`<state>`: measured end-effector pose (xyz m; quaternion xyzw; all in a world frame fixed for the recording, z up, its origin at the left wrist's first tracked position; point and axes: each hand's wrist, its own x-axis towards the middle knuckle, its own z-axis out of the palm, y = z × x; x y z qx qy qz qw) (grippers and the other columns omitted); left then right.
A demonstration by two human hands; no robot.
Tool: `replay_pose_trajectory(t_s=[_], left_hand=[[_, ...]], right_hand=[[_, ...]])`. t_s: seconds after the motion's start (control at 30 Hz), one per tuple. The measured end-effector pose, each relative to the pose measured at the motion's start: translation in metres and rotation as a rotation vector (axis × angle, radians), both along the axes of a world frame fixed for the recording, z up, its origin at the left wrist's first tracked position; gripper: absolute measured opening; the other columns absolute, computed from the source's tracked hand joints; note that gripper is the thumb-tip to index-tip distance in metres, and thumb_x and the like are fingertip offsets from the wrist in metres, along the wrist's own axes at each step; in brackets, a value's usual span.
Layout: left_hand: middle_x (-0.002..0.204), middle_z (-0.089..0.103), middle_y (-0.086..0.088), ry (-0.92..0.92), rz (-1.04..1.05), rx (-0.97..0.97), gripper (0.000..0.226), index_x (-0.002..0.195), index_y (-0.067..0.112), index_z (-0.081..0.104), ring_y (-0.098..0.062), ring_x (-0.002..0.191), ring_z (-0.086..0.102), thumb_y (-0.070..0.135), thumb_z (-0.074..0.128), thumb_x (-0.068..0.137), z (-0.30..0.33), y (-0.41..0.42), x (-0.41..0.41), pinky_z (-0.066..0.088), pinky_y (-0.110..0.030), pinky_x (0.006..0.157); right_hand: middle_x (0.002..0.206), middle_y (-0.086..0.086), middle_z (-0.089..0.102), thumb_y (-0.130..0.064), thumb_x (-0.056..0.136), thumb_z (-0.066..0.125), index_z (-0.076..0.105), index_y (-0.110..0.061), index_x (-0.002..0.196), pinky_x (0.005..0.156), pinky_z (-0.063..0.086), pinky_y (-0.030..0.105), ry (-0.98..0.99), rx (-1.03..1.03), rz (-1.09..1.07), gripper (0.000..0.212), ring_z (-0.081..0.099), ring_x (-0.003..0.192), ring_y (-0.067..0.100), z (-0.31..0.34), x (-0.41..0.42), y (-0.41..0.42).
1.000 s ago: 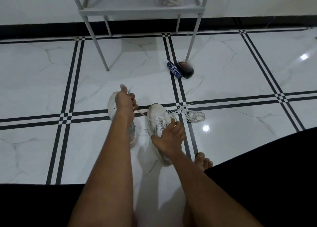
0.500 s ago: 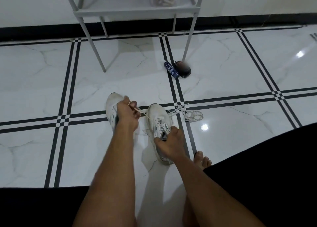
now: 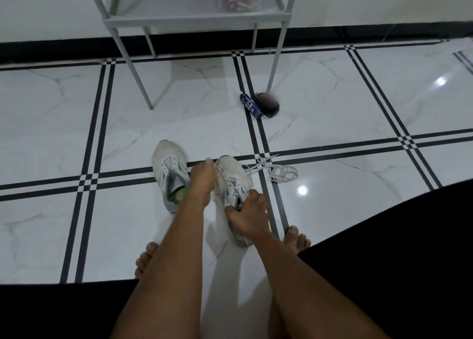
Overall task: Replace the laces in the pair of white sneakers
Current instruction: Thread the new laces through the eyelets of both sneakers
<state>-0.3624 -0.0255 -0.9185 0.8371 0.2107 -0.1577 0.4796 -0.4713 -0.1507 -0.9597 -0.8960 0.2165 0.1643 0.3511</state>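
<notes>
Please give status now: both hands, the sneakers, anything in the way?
Left hand pinching lace at right white sneaker; right hand grips its collar. Left white sneaker laceless. Loose white lace lies beside; nothing blocking.

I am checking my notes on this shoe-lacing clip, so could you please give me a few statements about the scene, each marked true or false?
1. The left white sneaker has no laces in it. True.
2. The loose white shoelace lies on the floor to the left of both sneakers. False: it lies to their right.
3. The right hand grips the right white sneaker at its tongue. True.
4. The blue spray can stands upright on the white metal rack. False: it lies on the tiled floor.
</notes>
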Motion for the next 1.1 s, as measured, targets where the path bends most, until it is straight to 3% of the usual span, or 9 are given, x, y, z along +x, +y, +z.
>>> replay_pose_trajectory(t_s=[0.07, 0.13, 0.23, 0.3, 0.5, 0.67, 0.77, 0.87, 1.1], left_hand=[[0.073, 0.052, -0.003, -0.078, 0.091, -0.002, 0.031, 0.073, 0.015, 0.054, -0.024, 0.075, 0.048, 0.029, 0.049, 0.099, 0.009, 0.014, 0.025, 0.038, -0.031, 0.06], [0.077, 0.06, -0.008, -0.156, -0.008, 0.042, 0.034, 0.076, 0.006, 0.059, -0.026, 0.076, 0.053, 0.029, 0.051, 0.1, 0.015, 0.021, 0.033, 0.042, -0.034, 0.069], [0.132, 0.051, -0.011, -0.192, -0.136, 0.19, 0.03, 0.123, 0.009, 0.061, -0.028, 0.104, 0.059, 0.032, 0.054, 0.105, 0.012, 0.019, 0.026, 0.047, -0.036, 0.095], [0.143, 0.038, -0.016, -0.197, -0.096, 0.202, 0.037, 0.137, 0.006, 0.051, -0.033, 0.11, 0.06, 0.022, 0.054, 0.104, 0.008, 0.017, 0.019, 0.047, -0.04, 0.103], [0.106, 0.072, -0.014, -0.263, -0.094, 0.182, 0.026, 0.104, 0.004, 0.07, -0.029, 0.101, 0.067, -0.007, 0.056, 0.085, -0.003, 0.019, 0.006, 0.052, -0.034, 0.086], [0.098, 0.074, -0.008, -0.313, -0.084, 0.16, 0.02, 0.102, 0.006, 0.073, -0.026, 0.095, 0.069, -0.004, 0.062, 0.088, -0.01, 0.018, 0.001, 0.053, -0.03, 0.084], [0.102, 0.075, -0.008, -0.251, -0.134, 0.198, 0.018, 0.105, 0.011, 0.073, -0.025, 0.097, 0.069, 0.003, 0.066, 0.09, -0.013, 0.011, -0.003, 0.052, -0.03, 0.085], [0.101, 0.077, 0.0, -0.183, -0.212, 0.249, 0.023, 0.088, 0.028, 0.072, -0.021, 0.098, 0.071, 0.007, 0.063, 0.085, -0.016, 0.005, -0.009, 0.057, -0.034, 0.089], [0.09, 0.076, 0.004, -0.144, -0.451, 0.212, 0.006, 0.083, 0.023, 0.076, -0.017, 0.087, 0.069, 0.019, 0.073, 0.087, -0.02, -0.019, -0.029, 0.055, -0.031, 0.08]], right_hand=[[0.14, 0.009, 0.039, -0.054, 0.08, 0.066, 0.034, -0.011, 0.146, 0.105, 0.045, 0.05, 0.006, 0.014, -0.012, 0.085, 0.039, 0.134, 0.033, -0.001, 0.001, 0.001], [0.14, 0.008, 0.039, -0.054, 0.08, 0.067, 0.034, -0.011, 0.146, 0.105, 0.044, 0.051, 0.011, 0.021, -0.028, 0.085, 0.04, 0.134, 0.033, -0.001, 0.004, 0.003], [0.139, 0.006, 0.036, -0.06, 0.078, 0.068, 0.034, -0.014, 0.143, 0.106, 0.043, 0.051, 0.036, 0.055, -0.029, 0.087, 0.039, 0.135, 0.032, -0.001, 0.007, 0.002], [0.139, 0.004, 0.035, -0.069, 0.077, 0.064, 0.035, -0.017, 0.145, 0.11, 0.039, 0.052, 0.066, 0.088, -0.04, 0.091, 0.037, 0.135, 0.029, -0.001, 0.012, -0.001], [0.151, 0.007, 0.04, -0.068, 0.088, 0.04, 0.043, -0.022, 0.152, 0.118, 0.032, 0.054, -0.027, 0.124, -0.121, 0.079, 0.037, 0.141, 0.029, 0.004, 0.015, -0.017], [0.12, 0.0, 0.058, -0.06, 0.08, 0.062, 0.062, -0.024, 0.127, 0.087, 0.056, 0.048, -0.373, -0.138, 0.133, 0.059, 0.062, 0.105, 0.025, -0.003, 0.003, -0.033], [0.109, -0.002, 0.059, -0.052, 0.089, 0.063, 0.068, -0.025, 0.118, 0.076, 0.054, 0.041, -0.479, -0.215, 0.229, 0.04, 0.063, 0.092, 0.022, -0.002, 0.003, -0.034], [0.1, -0.003, 0.063, -0.044, 0.098, 0.057, 0.073, -0.023, 0.107, 0.072, 0.053, 0.041, -0.542, -0.284, 0.286, 0.028, 0.065, 0.083, 0.021, -0.004, 0.005, -0.033], [0.085, -0.01, 0.074, -0.046, 0.102, 0.057, 0.077, -0.027, 0.096, 0.07, 0.054, 0.033, -0.388, -0.136, 0.033, 0.028, 0.066, 0.076, 0.011, -0.002, 0.011, -0.032]])
